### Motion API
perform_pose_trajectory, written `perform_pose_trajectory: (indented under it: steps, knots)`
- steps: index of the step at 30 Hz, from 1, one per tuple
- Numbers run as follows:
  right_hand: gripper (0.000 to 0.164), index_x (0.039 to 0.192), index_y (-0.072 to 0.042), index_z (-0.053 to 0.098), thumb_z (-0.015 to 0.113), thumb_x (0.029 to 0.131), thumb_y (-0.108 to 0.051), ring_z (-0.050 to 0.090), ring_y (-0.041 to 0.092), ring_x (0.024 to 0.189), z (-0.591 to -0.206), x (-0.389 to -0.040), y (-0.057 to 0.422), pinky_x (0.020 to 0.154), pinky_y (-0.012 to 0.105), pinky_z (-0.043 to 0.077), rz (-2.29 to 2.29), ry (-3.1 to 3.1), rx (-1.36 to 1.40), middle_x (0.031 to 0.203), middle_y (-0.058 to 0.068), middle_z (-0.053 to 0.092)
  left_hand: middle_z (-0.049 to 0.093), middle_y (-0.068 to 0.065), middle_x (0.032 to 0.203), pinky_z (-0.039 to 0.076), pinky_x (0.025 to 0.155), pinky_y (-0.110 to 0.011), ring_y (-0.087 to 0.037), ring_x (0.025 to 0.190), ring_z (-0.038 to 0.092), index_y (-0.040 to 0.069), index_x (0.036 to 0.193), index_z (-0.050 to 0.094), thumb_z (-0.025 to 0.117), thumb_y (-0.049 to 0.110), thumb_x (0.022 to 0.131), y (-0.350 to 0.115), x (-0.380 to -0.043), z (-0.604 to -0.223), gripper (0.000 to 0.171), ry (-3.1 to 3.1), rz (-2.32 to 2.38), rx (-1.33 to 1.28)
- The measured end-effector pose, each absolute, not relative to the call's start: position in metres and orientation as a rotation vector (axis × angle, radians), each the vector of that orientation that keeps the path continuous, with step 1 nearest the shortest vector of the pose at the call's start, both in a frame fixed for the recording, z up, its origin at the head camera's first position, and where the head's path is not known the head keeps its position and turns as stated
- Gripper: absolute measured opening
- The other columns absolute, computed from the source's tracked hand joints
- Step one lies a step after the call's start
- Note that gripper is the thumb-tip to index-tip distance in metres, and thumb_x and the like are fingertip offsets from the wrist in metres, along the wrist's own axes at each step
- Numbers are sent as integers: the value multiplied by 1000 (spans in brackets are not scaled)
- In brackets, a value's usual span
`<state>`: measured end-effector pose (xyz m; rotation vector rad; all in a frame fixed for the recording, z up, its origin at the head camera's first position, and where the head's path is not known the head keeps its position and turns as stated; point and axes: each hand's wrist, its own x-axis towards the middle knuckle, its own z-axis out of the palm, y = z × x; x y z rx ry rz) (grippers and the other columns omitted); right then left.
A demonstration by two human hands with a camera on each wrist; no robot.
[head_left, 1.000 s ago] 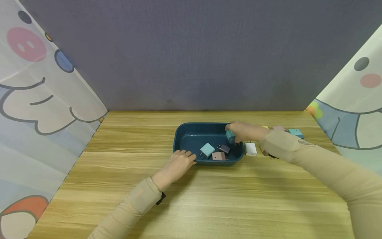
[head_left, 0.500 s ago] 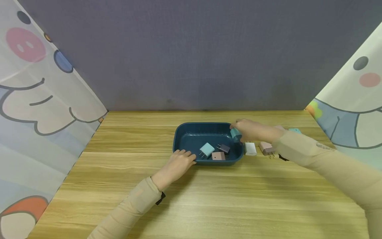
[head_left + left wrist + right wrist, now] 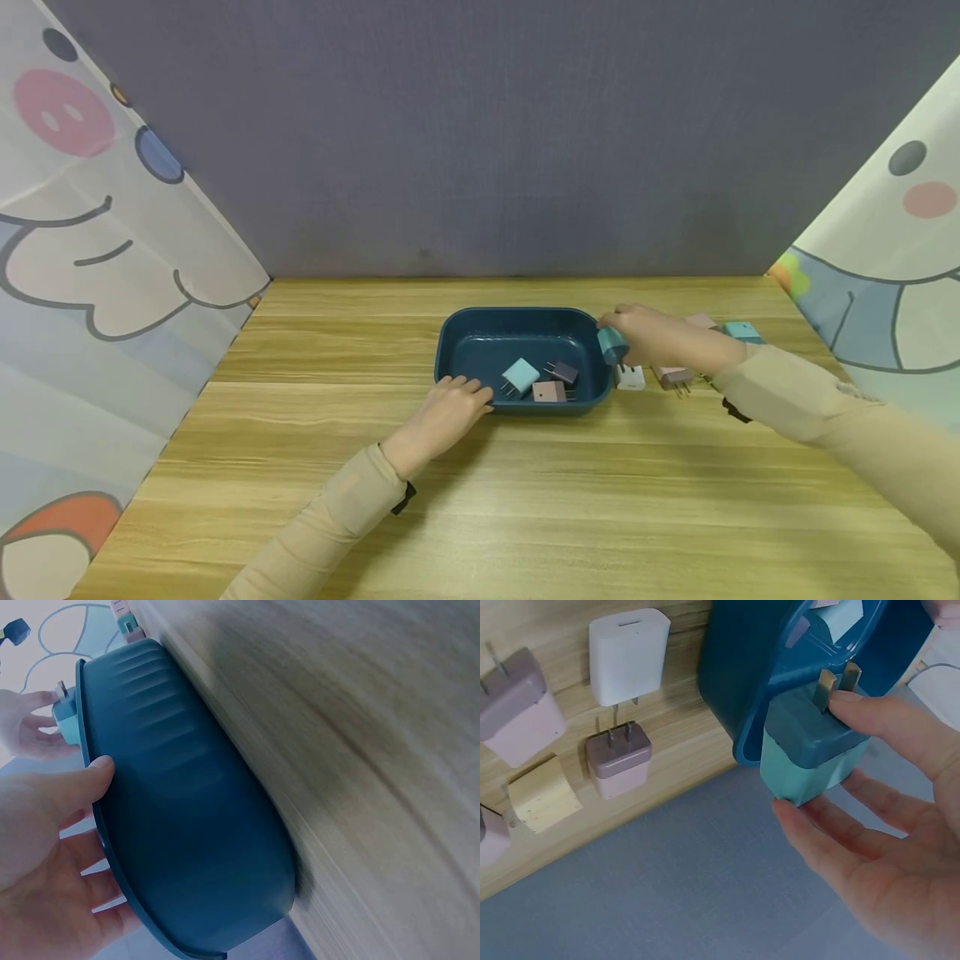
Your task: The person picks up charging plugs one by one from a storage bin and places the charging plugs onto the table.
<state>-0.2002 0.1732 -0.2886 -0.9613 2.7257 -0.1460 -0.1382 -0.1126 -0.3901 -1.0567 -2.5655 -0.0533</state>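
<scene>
In the head view a dark blue plastic tray (image 3: pixel 480 357) rests on the wooden table. My left hand (image 3: pixel 447 415) grips its near left rim; in the left wrist view the thumb (image 3: pixel 97 776) lies on the outer wall and the fingers reach over the edge. At the tray's right end, my right hand (image 3: pixel 651 330) pinches a two-tone teal charger plug (image 3: pixel 810 750) between thumb and fingertips, its flat prongs pointing out past the thumb. Inside the tray lie a light blue charger (image 3: pixel 521 377), a pink charger (image 3: pixel 550 392) and a dark purple charger (image 3: pixel 562 372).
Right of the tray stand a white charger (image 3: pixel 630 656), a purple-pink charger (image 3: pixel 672 377) and a blue charger (image 3: pixel 742 331). A yellow block-shaped piece (image 3: pixel 544 795) lies among them. A grey panel (image 3: pixel 480 150) rises behind the table, with printed curtains at both sides.
My right hand has moved right with the teal charger, from over the tray's inside to its right rim. More of the chargers beyond show. The left hand and tray stay put.
</scene>
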Motion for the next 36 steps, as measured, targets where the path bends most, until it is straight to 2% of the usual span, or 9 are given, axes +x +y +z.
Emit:
perform_pose_trajectory:
  steps: [7,12,16,18,20,23,27,31,36]
  knots:
    - [52,113,6,51,73,66,3,56,33,86,-292,-193,185,64,36,48,-147,2751,-924,98,21,55,59,0,72,28,51,-22,-14,59,48,14,81,61,62,23,82,-113,-137,-391,10,-2585,-68,-1058]
    - [53,113,7,51,75,65,-1,56,24,73,-294,-189,190,57,31,47,-152,2754,-924,92,20,54,59,0,72,29,51,-22,-13,59,49,14,81,62,62,23,82,-113,-138,-391,10,-2581,-69,-1055]
    - [57,114,11,49,74,64,0,54,15,61,-297,-186,193,52,28,46,-175,2759,-959,100,33,51,59,1,72,29,51,-22,-14,59,49,14,80,62,63,23,82,-113,-138,-391,10,-2574,-71,-1056]
    - [57,114,12,48,73,63,3,52,13,55,-299,-185,195,49,26,44,-201,2758,-977,100,35,52,59,1,72,29,51,-22,-13,59,48,14,80,62,63,23,82,-113,-138,-392,10,-2570,-71,-1058]
    - [56,112,12,49,73,62,4,55,16,57,-302,-183,196,50,26,44,-218,2754,-993,101,34,53,59,1,71,29,51,-21,-13,59,48,14,80,62,63,23,82,-113,-138,-391,9,-2568,-69,-1058]
    - [54,110,11,51,75,62,3,60,26,71,-305,-180,197,56,30,47,-236,2737,-973,102,28,56,59,1,71,28,50,-21,-13,58,48,14,79,62,63,23,82,-113,-138,-391,9,-2569,-74,-1057]
    - [53,109,10,51,75,63,1,58,34,83,-308,-176,199,62,34,49,-254,2725,-945,105,28,54,58,1,71,28,50,-21,-14,58,48,14,79,61,63,23,81,-113,-138,-391,10,-2566,-79,-1054]
    - [51,108,9,53,75,62,3,59,30,78,-313,-173,200,60,33,48,-262,2743,-963,100,27,55,59,1,71,28,50,-21,-13,58,48,14,78,61,64,23,81,-113,-138,-392,10,-2560,-76,-1056]
    - [52,111,7,52,73,63,3,59,28,77,-319,-170,202,59,32,48,-259,2724,-902,106,30,51,58,1,70,29,50,-21,-13,58,48,14,79,61,63,23,82,-113,-138,-391,10,-2567,-71,-1052]
